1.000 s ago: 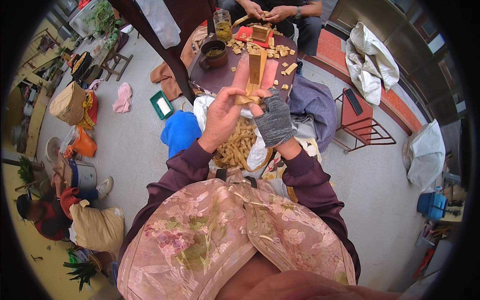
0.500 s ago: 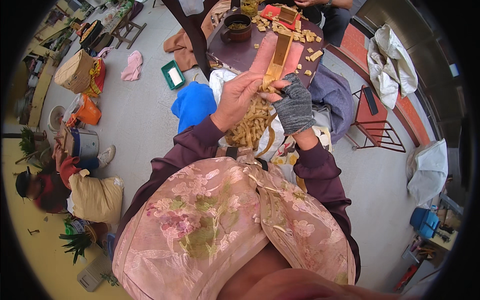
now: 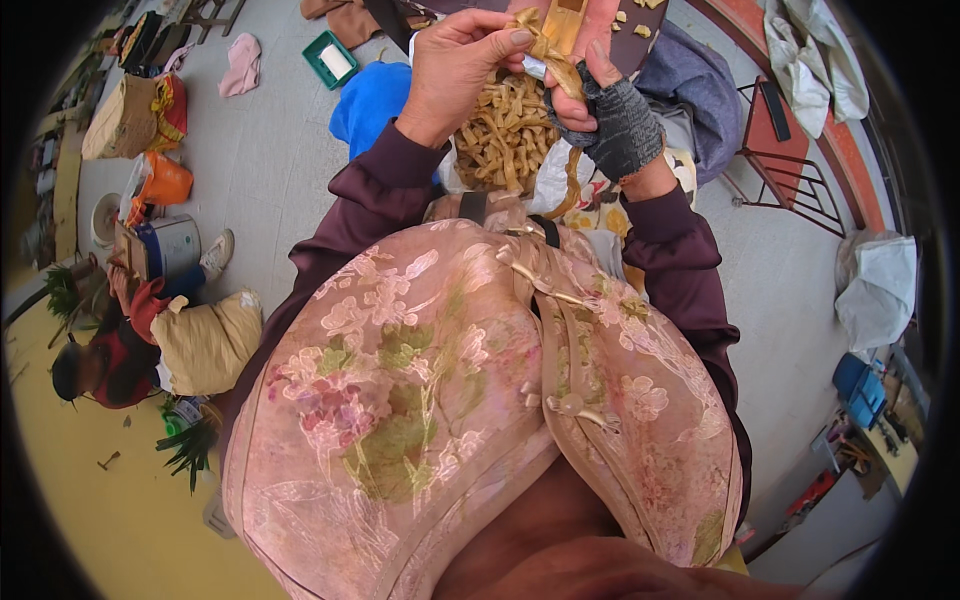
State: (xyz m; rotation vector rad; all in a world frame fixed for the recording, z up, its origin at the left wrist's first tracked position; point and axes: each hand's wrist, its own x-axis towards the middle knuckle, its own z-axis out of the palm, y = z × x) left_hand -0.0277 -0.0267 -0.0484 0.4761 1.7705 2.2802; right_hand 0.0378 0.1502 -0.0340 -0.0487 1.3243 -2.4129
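High in the view, my left hand (image 3: 450,75) pinches one end of a flat, glossy tan strip (image 3: 545,50) between thumb and fingers. My right hand (image 3: 618,115), in a grey fingerless glove, has its fingers closed on the strip's lower end. The strip looks folded or twisted between them; whether it is knotted I cannot tell. Below both hands lies a heap of tan knotted strips (image 3: 505,135) in a white-lined holder. A long tan strip (image 3: 573,180) hangs at the heap's right side. Just beyond my hands is a narrow wooden box (image 3: 565,20) on a pink cloth (image 3: 599,22).
A dark purple table (image 3: 632,52) with small tan pieces stands ahead. Blue cloth (image 3: 368,108) and a green basin (image 3: 328,60) are to the left. On the right, a red folding stool (image 3: 775,145) carries a dark phone (image 3: 773,106). Another person (image 3: 125,365) sits at far left.
The view has tipped downward, so the table is mostly cut off at the top. My left thumb and fingers have drawn slightly apart from my right hand, with the strip held between them.
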